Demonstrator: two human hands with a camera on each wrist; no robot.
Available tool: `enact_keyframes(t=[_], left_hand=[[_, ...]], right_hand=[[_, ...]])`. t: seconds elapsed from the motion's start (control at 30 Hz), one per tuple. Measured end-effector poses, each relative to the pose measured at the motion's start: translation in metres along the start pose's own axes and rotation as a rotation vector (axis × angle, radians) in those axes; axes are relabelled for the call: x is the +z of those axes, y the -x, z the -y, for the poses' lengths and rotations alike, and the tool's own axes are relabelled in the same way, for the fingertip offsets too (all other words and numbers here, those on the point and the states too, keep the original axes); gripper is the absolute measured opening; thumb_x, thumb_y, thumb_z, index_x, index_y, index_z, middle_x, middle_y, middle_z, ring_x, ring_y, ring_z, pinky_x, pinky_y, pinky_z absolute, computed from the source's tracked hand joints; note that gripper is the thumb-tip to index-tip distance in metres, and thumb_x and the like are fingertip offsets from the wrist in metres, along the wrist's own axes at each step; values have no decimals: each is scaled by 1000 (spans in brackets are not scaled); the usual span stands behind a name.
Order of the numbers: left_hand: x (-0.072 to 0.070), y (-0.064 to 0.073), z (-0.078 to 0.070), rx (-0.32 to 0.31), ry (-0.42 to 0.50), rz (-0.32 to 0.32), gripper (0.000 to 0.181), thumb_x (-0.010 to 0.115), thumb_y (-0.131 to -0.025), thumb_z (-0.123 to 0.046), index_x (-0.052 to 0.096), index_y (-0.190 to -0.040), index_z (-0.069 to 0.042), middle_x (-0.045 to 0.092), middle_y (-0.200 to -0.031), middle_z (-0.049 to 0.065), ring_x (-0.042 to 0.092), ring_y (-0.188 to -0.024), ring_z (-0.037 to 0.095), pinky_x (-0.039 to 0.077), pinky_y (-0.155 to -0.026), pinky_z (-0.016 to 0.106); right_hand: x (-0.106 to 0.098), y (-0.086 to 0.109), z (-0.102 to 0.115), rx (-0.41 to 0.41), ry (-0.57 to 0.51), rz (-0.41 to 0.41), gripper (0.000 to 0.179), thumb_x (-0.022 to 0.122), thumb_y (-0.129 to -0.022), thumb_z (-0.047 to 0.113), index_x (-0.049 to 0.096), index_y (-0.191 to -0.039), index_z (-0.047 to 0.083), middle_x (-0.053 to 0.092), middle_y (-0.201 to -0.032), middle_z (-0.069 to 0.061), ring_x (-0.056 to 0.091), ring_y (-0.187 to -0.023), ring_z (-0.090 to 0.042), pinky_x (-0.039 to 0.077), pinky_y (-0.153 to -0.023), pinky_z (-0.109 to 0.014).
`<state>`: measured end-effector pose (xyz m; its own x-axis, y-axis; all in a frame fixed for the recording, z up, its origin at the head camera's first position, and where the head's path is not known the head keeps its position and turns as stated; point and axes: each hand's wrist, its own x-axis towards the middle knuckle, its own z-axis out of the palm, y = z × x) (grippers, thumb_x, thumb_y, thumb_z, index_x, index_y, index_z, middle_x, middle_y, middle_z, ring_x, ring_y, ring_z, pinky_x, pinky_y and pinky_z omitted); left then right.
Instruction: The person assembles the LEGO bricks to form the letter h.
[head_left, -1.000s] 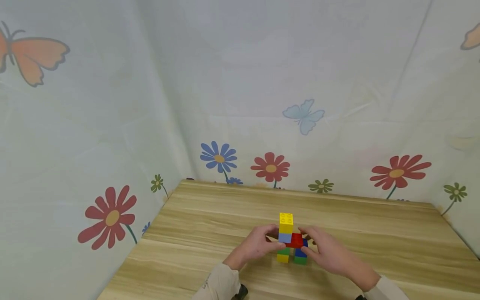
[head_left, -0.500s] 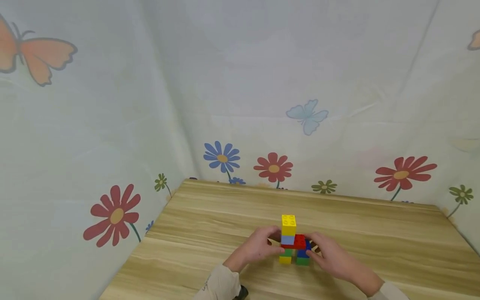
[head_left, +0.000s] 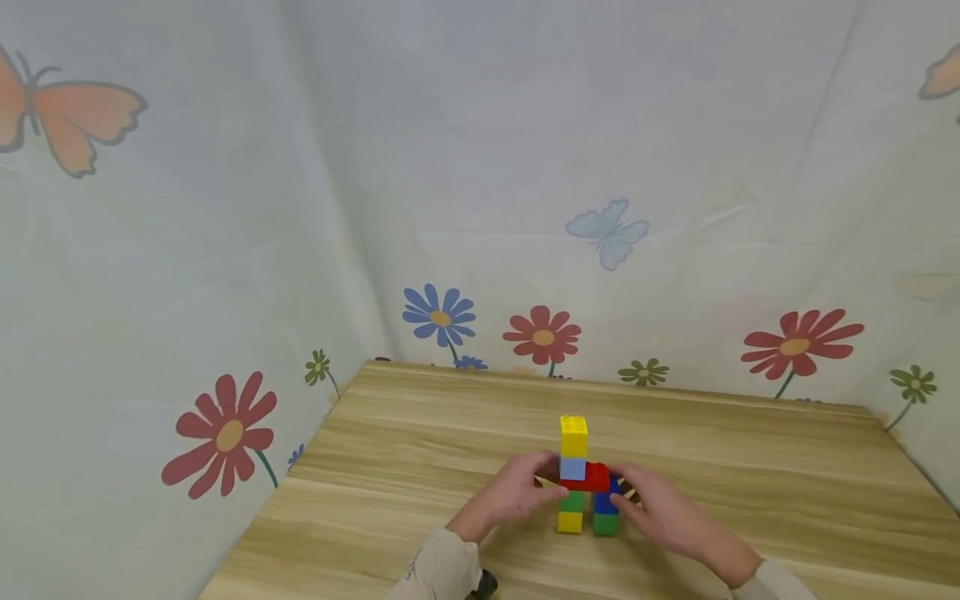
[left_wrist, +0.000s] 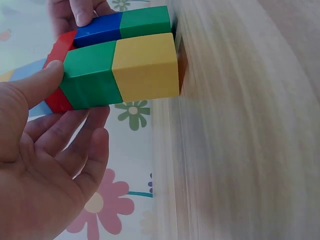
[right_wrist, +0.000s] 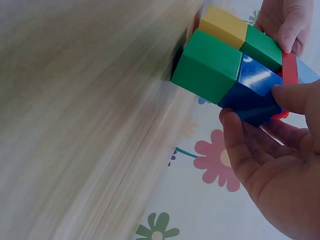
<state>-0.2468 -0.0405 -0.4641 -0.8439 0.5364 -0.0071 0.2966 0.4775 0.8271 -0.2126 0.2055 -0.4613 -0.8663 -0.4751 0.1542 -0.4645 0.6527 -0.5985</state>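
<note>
Between both hands stands a toy-brick arch. Its left leg is a yellow brick (left_wrist: 146, 67) under a green brick (head_left: 573, 501); its right leg is a green brick (right_wrist: 207, 65) under a blue brick (right_wrist: 255, 90). A red brick (head_left: 592, 477) bridges both legs, and a light-blue brick (head_left: 573, 468) topped by a tall yellow brick (head_left: 573, 437) rises from its left end. My left hand (head_left: 517, 487) pinches the arch around the red brick, thumb in front and fingers behind. With thumb and fingers, my right hand (head_left: 660, 508) grips the blue brick.
The wood-grain table (head_left: 420, 433) spreads around the arch. A pale cloth (head_left: 480, 167) printed with flowers and butterflies hangs behind and at the sides. Near the left sleeve (head_left: 442, 567) a dark object (head_left: 486, 583) shows at the bottom edge.
My right hand has shifted from the red brick's right end to the blue brick. The arch now looks taller in the head view, with less of its yellow top face showing.
</note>
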Motion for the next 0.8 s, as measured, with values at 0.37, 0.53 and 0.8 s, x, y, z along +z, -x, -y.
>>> enact_keyframes(t=[0.37,0.53,0.8], left_hand=[[8,-13,3,-57,16,-66,42,62,-92,-32,54,-132,-19,60,-114,-12,57,-95,5,48,-85,26],[9,-15,2,-52,-3,-92,44,60,-94,-31,53,-135,-17,62,-110,-10,57,-92,6,49,-82,25],[14,-20,8,-33,-87,-96,36,57,-96,-27,57,-129,-15,62,-106,-9,56,-90,8,49,-81,27]], right_hand=[[2,-9,-7,114,-63,5,28,55,-97,21,53,-120,3,61,-108,-4,58,-91,-15,51,-75,-31],[3,-12,-9,129,-58,-10,28,53,-98,21,53,-120,4,60,-110,-4,58,-92,-14,51,-77,-32],[8,-18,-13,95,-52,19,34,57,-95,13,50,-126,0,60,-109,-6,57,-88,-16,51,-76,-33]])
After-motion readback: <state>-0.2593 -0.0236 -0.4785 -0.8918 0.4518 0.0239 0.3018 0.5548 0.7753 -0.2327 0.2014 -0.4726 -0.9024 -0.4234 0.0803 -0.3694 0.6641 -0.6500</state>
